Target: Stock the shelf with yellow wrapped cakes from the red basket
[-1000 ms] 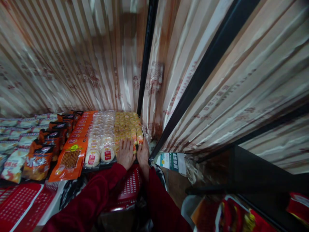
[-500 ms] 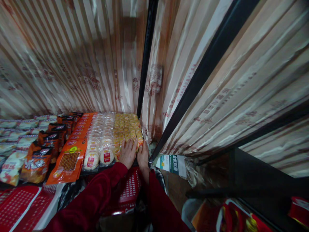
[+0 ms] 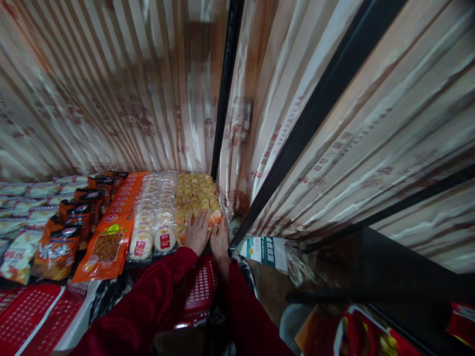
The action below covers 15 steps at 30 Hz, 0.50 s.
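Observation:
Yellow-wrapped packets (image 3: 195,190) stand in rows at the right end of the shelf. Both hands are at their front right corner. My left hand (image 3: 198,232) lies against the front packets, its fingers slightly apart. My right hand (image 3: 220,242) is beside it at the right edge, fingers pointing up along a yellow and red packet (image 3: 215,216). The hands seem to press this front packet between them; the fingertips are partly hidden. Clear packs of round white crackers (image 3: 164,237) are just left of my left hand.
Orange snack packs (image 3: 106,244) and brown bags (image 3: 57,252) fill the shelf further left. Red baskets (image 3: 198,291) are below. Black posts (image 3: 297,133) slant past on the right, before pleated curtains (image 3: 166,99). Red packages (image 3: 359,331) lie at the lower right.
Both hands have shifted very slightly, and more of the yellow and red packet shows between them. The packets and shelf look the same.

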Each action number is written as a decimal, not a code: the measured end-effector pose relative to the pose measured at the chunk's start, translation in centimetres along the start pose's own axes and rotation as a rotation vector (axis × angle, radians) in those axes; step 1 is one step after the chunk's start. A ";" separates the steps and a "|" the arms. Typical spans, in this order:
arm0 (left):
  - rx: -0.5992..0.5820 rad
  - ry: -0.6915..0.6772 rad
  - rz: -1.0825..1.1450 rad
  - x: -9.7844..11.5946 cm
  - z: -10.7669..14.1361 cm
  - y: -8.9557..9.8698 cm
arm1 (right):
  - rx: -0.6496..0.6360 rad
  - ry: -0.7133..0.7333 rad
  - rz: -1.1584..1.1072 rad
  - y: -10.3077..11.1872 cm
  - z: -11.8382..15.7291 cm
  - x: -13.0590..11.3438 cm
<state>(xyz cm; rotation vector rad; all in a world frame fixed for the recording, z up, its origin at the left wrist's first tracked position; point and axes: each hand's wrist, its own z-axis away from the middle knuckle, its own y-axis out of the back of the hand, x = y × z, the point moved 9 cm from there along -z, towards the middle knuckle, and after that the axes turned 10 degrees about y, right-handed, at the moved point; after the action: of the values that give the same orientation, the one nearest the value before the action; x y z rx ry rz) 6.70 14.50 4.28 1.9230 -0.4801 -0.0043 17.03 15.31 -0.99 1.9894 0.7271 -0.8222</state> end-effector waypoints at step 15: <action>0.043 0.020 -0.073 -0.2 0.3 -0.2 | -0.036 0.085 0.109 -0.2 0.6 -0.7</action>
<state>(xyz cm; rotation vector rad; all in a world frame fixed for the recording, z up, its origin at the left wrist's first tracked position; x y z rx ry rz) 6.54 14.34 3.89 1.9801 -0.3993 -0.0228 16.31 14.79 -0.77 2.0221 0.6709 -0.6596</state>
